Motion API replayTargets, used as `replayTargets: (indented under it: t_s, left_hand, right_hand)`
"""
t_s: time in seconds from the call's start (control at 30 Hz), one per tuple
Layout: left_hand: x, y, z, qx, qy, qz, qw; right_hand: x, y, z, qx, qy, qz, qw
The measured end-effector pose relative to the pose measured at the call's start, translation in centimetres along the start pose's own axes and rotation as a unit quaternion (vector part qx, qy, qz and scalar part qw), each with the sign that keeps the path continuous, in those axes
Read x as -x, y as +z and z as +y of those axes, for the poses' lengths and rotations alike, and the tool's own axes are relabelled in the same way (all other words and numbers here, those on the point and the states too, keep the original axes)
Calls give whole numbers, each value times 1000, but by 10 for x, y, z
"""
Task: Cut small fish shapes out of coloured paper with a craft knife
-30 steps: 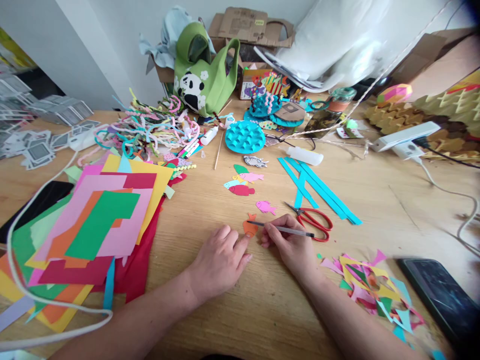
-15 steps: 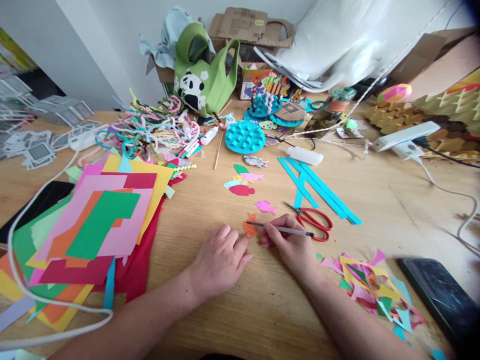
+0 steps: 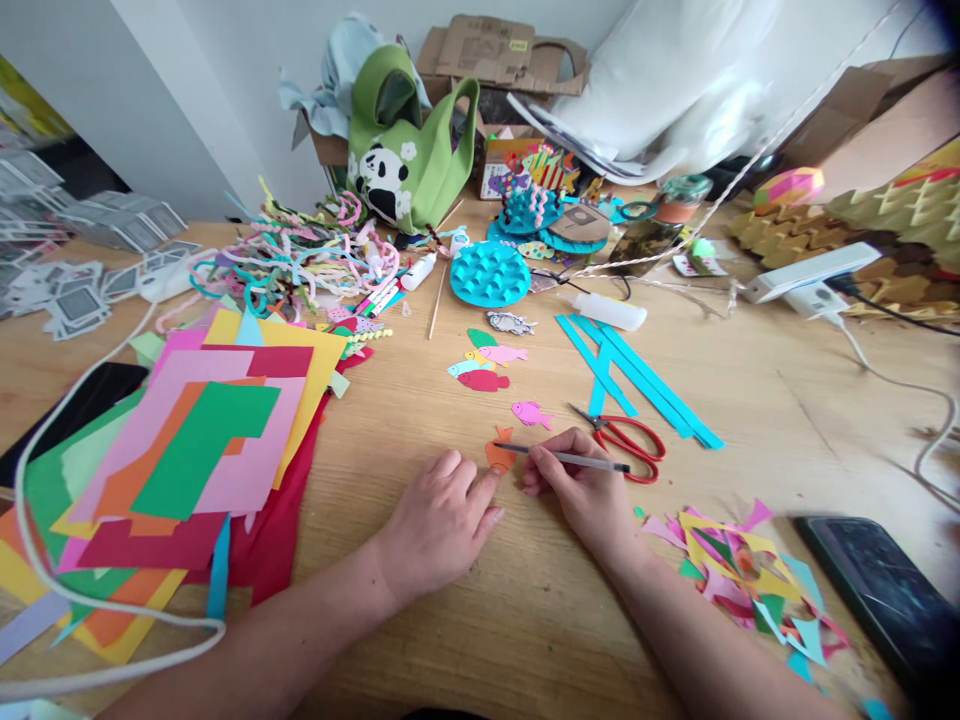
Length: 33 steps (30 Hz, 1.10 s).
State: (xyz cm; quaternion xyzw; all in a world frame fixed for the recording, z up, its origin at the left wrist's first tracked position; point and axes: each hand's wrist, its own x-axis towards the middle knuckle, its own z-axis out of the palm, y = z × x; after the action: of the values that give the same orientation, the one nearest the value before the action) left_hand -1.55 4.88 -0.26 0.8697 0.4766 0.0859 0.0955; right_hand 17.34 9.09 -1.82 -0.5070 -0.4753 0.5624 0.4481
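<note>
An orange paper fish (image 3: pixel 499 459) lies on the wooden table with its tail pointing away from me. My left hand (image 3: pixel 444 515) holds its lower end down with the index fingertip, the other fingers curled. My right hand (image 3: pixel 581 490) is closed around a slim grey pen (image 3: pixel 577 459), whose tip meets the fish or hovers just over it; I cannot tell which. Just beyond lies a pink paper fish (image 3: pixel 531 414). Farther back is a small group with a red paper fish (image 3: pixel 484 380) and a light pink one (image 3: pixel 504 354). Red-handled scissors (image 3: pixel 630 440) rest beside my right hand.
Stacked coloured paper (image 3: pixel 240 420) covers the left side, crossed by a white cable (image 3: pixel 45 580). Paper scraps (image 3: pixel 739 570) and a phone (image 3: pixel 877 590) lie at right. Blue strips (image 3: pixel 645 375), a glue bottle (image 3: pixel 611 311) and a blue bumpy disc (image 3: pixel 490 274) are farther back.
</note>
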Motion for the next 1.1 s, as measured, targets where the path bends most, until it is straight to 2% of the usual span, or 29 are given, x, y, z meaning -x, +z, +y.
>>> replayTargets:
  t_s: [1.1]
  left_hand:
    - [0,0,-1,7,-5,-6,1000]
  right_hand:
    - [0,1,-3,1,5,-18,1000]
